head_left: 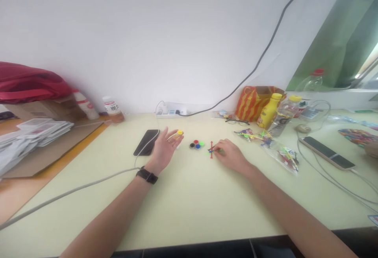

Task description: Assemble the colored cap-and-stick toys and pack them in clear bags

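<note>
Sticks (211,152), thin and mostly red, blue and green, lie near the middle of the desk (189,207), a little toward its far edge. The right hand (232,156) has its thumb and fingertips pinched on them; which piece it grips is too small to tell. Just left of the sticks sits a cluster of small round pots (197,146) in black, red, blue and green. Left of these, the left hand (163,151), palm partly turned up, holds a small yellow-topped piece (180,132) between thumb and fingers. A dark watch (148,175) is on that wrist. Beside the hand, toward the desk's left edge, lies a black phone (144,144), with a grey cable (97,182) running to the near left corner.

Right of the right hand are clear plastic packets (288,159) of bright pieces, and farther right another phone (327,153). Along the far edge stand a power strip (174,111), folded glasses (237,122), a red-and-yellow striped bag (248,102), a yellow bottle (268,111) and a clear bottle (285,114). Near the far left corner, a white-capped bottle (112,109) stands upright.
</note>
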`<state>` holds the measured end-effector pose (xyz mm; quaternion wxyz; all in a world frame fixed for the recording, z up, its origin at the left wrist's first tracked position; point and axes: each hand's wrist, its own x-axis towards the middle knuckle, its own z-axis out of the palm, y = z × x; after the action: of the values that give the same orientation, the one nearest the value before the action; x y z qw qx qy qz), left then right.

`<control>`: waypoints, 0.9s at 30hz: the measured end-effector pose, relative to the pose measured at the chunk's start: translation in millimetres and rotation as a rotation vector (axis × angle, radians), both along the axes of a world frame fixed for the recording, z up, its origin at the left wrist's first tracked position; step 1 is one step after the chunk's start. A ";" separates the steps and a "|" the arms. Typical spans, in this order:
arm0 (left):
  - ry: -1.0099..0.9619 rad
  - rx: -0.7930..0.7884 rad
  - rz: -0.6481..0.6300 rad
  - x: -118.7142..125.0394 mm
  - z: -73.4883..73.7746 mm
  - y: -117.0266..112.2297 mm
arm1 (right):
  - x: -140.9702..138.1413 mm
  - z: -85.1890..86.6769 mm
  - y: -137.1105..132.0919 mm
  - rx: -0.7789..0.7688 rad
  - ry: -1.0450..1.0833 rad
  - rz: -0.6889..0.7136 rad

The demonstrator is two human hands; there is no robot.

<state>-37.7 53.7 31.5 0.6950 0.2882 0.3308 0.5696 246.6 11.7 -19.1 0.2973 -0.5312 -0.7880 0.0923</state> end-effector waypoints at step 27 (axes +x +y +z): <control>0.599 0.290 0.035 0.7 -30.1 6.7 | -4.5 21.2 -8.4 -0.108 -0.002 -0.254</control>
<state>-37.0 60.5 1.3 0.5087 0.5331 0.4408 0.5125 242.1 3.2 2.1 0.2766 -0.6420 -0.7087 0.0956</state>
